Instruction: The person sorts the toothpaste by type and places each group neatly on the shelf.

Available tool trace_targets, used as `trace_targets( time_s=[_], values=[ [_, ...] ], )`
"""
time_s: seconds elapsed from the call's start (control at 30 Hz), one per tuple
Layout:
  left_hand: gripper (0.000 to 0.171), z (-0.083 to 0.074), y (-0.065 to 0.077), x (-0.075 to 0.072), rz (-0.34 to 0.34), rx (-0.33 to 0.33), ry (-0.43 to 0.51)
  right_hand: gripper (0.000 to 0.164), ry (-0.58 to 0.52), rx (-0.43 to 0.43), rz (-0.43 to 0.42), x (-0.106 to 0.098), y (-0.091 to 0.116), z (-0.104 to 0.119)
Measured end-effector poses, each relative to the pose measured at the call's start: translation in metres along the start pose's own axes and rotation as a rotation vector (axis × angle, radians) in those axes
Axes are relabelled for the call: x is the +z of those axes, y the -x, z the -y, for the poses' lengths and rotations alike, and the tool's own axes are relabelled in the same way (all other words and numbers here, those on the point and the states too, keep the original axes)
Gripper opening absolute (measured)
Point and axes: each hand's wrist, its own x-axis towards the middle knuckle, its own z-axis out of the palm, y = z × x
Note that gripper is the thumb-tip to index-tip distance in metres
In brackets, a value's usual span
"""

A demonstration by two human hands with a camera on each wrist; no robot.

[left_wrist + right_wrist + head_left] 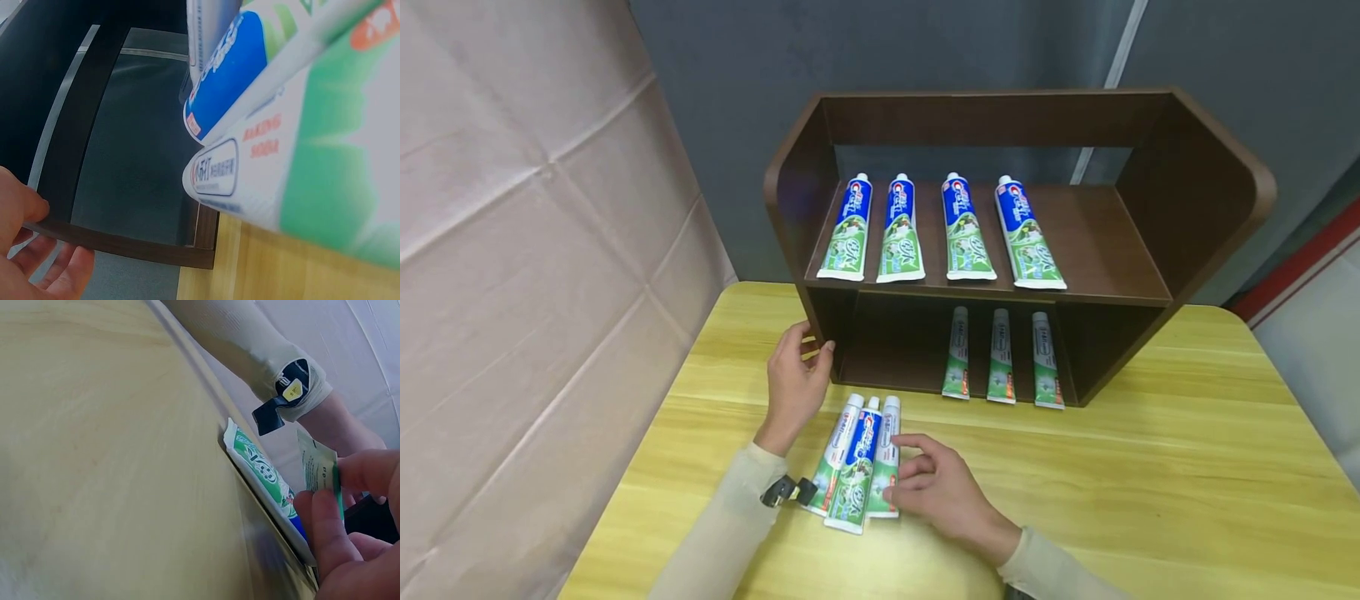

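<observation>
My left hand grips the front edge of the left side panel of a dark brown two-tier shelf, thumb inside and fingers outside. Three toothpaste tubes lie bunched on the table in front of it. The middle one is a blue-and-green tube, overlapping a white-and-green tube on its left. At the right of the bunch, my right hand pinches another white-and-green tube between thumb and fingers. In the right wrist view, that tube stands tilted in the fingers.
Several blue-and-green tubes lie in a row on the upper tier. Three grey-and-green tubes lie side by side on the lower tier, towards its right. The shelf stands on a wooden table. A pale draped cloth hangs at the left.
</observation>
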Motion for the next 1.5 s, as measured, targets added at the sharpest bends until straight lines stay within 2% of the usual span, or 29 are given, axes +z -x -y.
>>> trace_targets(
  time_s=[0.23, 0.47, 0.6, 1.13, 1.5],
  values=[
    [0.035, -0.001, 0.0, 0.0, -0.009, 0.011, -0.001, 0.072, -0.014, 0.006, 0.011, -0.002, 0.003, 0.001],
    [0.034, -0.001, 0.0, 0.0, -0.011, 0.019, 0.002, 0.054, -0.029, -0.03, 0.04, -0.004, 0.006, -0.002],
    [0.033, -0.001, 0.0, 0.001, -0.009, 0.015, -0.008, 0.05, -0.037, -0.044, 0.043, -0.006, 0.006, -0.001],
    [0.034, -0.001, 0.0, 0.0, -0.009, 0.008, -0.011, 0.053, -0.036, -0.04, 0.012, -0.016, 0.0, 0.003],
    [0.035, -0.001, 0.0, 0.001, -0.01, 0.013, -0.002, 0.063, -0.047, -0.068, 0.015, -0.02, -0.007, 0.006]
  ],
)
